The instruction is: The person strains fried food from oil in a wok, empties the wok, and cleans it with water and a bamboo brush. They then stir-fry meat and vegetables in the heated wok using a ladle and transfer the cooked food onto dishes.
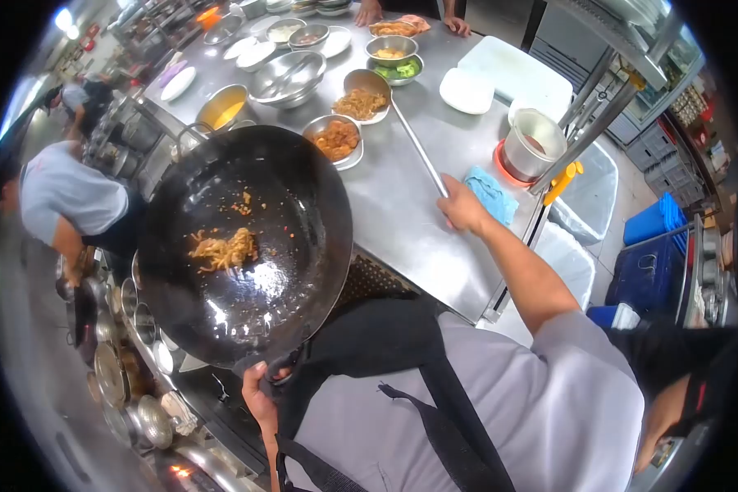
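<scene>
Grasped the handle of a black wok (307, 221) in the curled left fingers (256, 379), with oily strips of cooked food (225, 248) in the pan beyond them. Gripped a long-handled metal ladle (419, 152) in the closed right fingers (451, 201), with its bowl beyond them at a plate of similar strips (361, 104) on the steel counter (402, 213); could not tell contact with the food. Had a light-blue cloth (491, 194) just right of the right fingers, near a translucent tub (535, 146) on a red-orange base. Saw a bowl of orange-brown chunks (334, 139) left of those fingers, and a white cutting board (523, 78) ahead. Could not read the small pale mark on a dark blue bin (644, 271), well to their right.
</scene>
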Available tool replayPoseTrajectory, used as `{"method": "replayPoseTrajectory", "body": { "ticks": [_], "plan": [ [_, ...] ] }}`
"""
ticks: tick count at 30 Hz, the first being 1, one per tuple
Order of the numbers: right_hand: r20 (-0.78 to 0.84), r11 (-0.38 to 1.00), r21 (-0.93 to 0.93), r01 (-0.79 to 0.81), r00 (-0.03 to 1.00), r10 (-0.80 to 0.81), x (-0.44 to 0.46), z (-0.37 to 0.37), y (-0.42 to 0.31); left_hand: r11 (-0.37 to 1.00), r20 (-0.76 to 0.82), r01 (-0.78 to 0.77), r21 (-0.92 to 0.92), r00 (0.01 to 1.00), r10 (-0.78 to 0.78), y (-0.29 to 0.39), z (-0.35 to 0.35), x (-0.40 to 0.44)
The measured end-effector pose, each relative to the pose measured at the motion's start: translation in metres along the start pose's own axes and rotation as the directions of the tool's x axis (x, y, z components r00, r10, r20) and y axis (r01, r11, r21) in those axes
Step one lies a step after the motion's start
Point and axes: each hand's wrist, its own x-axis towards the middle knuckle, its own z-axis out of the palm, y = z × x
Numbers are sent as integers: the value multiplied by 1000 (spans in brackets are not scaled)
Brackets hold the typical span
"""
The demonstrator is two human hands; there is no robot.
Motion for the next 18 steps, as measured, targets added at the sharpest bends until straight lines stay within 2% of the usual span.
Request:
{"method": "replayPoseTrajectory", "body": {
  "ticks": [3, 4, 6, 7, 9, 11, 13, 14, 16, 17, 18],
  "plan": [
    [-212, 918, -336, 213, 932, -294, -42, 2, 45, 999, -30, 35, -41, 999, -36, 2, 18, 7],
    [-212, 920, -333, 205, 935, -285, -57, -3, 43, 999, -32, 41, -35, 999, -42, 3, 24, 11],
    [-167, 957, -290, 20, 983, -71, -82, -26, 24, 990, 74, 105, -97, 992, -98, 9, 37, 20],
    [-171, 957, -289, 11, 983, -63, -82, -34, 25, 990, 77, 111, -91, 992, -104, 10, 47, 25],
    [-270, 870, -474, 135, 918, -289, -85, -46, 24, 990, 43, 88, -112, 996, -83, 10, 63, 36],
    [-285, 883, -438, 172, 904, -318, -93, -60, 7, 993, 12, 32, -116, 999, -31, 11, 80, 50],
    [-296, 919, -298, 259, 890, -346, -102, -64, -19, 967, 136, 200, -156, 974, -180, 19, 99, 61],
    [-235, 954, -239, 179, 943, -236, -108, -61, -22, 961, 137, 166, -222, 981, -138, 20, 116, 70],
    [-221, 936, -267, 229, 931, -291, -115, -39, -1, 948, 141, 129, -292, 986, -90, 19, 143, 93],
    [-233, 922, -293, 253, 916, -325, -117, -29, 14, 936, 194, 184, -301, 972, -129, 20, 152, 106],
    [-162, 908, -340, 244, 936, -313, -119, -27, 26, 922, 252, 243, -303, 953, -169, 20, 163, 117]
  ]
}}
